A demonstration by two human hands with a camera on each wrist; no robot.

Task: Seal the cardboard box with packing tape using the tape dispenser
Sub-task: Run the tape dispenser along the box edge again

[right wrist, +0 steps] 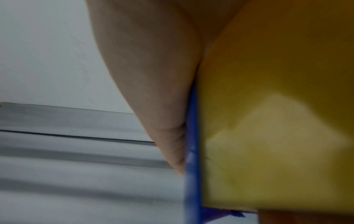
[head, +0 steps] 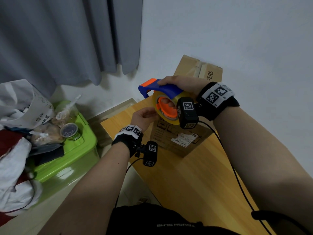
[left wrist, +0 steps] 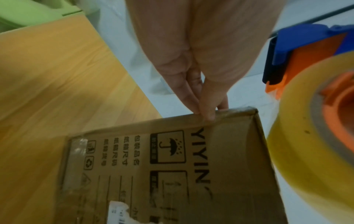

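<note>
A brown printed cardboard box (head: 179, 141) (left wrist: 172, 174) lies on the wooden table (head: 194, 180). My left hand (head: 144, 116) (left wrist: 205, 112) pinches the box's far edge near a corner, thumb on the printed face and fingers past the edge. A glossy strip shows along that edge. My right hand (head: 183, 83) (right wrist: 153, 75) grips the blue and orange tape dispenser (head: 162, 89) (left wrist: 298, 42) from above. It holds the dispenser just over the box's far end. The yellowish tape roll (head: 166, 107) (left wrist: 298, 144) (right wrist: 277, 106) sits in the dispenser, close beside my left fingers.
A green plastic bin (head: 72, 150) to the left of the table carries bags, cloth and a small can (head: 70, 131). A second cardboard box (head: 199, 68) stands by the white wall behind. A grey curtain (head: 67, 39) hangs at the back left. Camera cables cross the table.
</note>
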